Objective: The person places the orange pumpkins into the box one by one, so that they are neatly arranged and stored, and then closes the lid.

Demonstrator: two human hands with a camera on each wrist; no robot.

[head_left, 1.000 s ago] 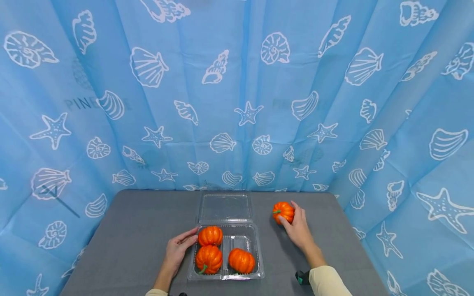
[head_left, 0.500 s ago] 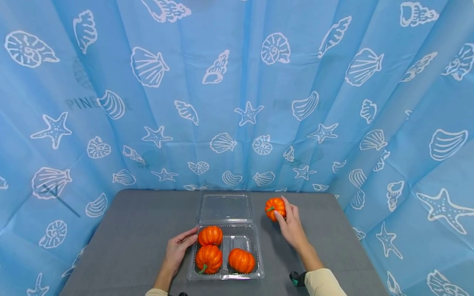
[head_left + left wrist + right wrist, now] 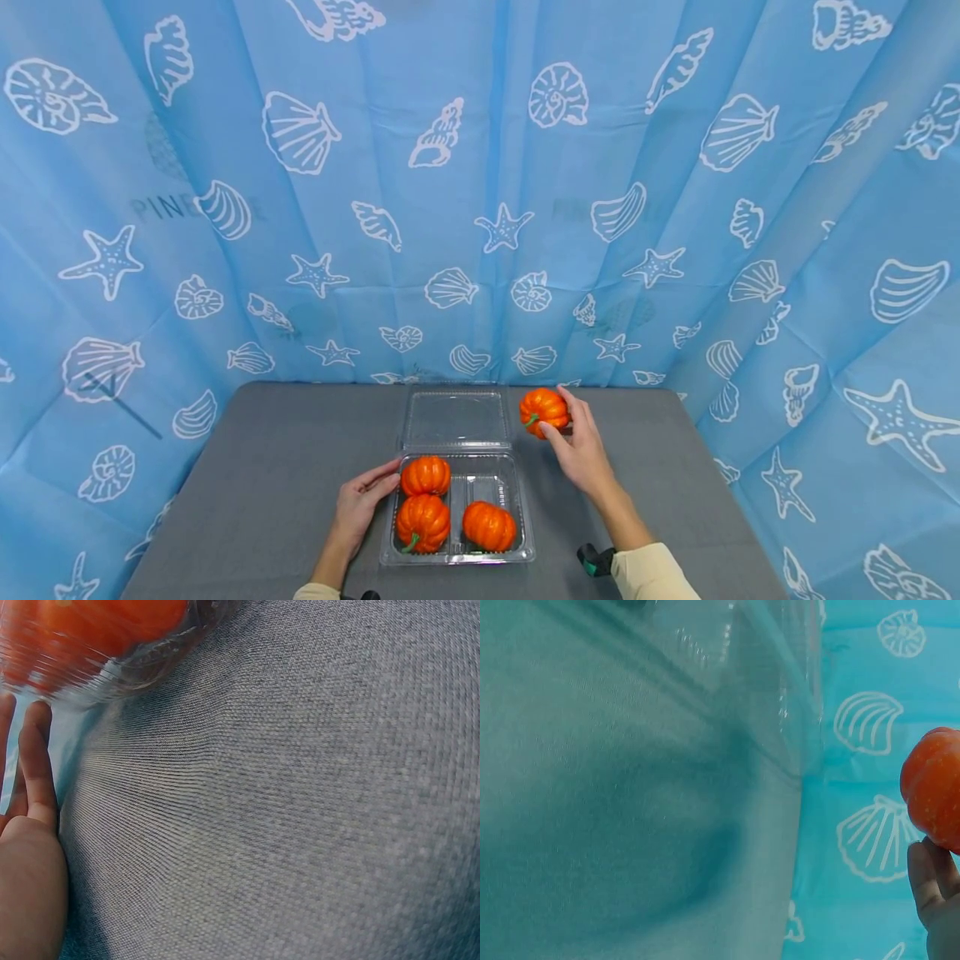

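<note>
While the right hand point(image 3: 582, 452) grips a pumpkin point(image 3: 543, 410) above the bench point(image 3: 292, 450), beside the lid point(image 3: 456, 418), the left hand point(image 3: 360, 502), fingers straight, touches the clear container point(image 3: 459, 561) holding three orange pumpkins point(image 3: 425, 523).

Glossy, smooth pumpkins point(image 3: 423, 523); clear plastic container point(image 3: 522, 508); matt woven tablecloth point(image 3: 300, 450).

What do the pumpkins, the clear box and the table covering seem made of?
Pumpkins: perhaps plastic or coated foam, glossy, with bright highlights; their insides are hidden.
Clear box: probably thin, shiny plastic, see-through with ribbed walls.
Table covering: apparently matte woven fabric, its weave visible in the left wrist view.
</note>
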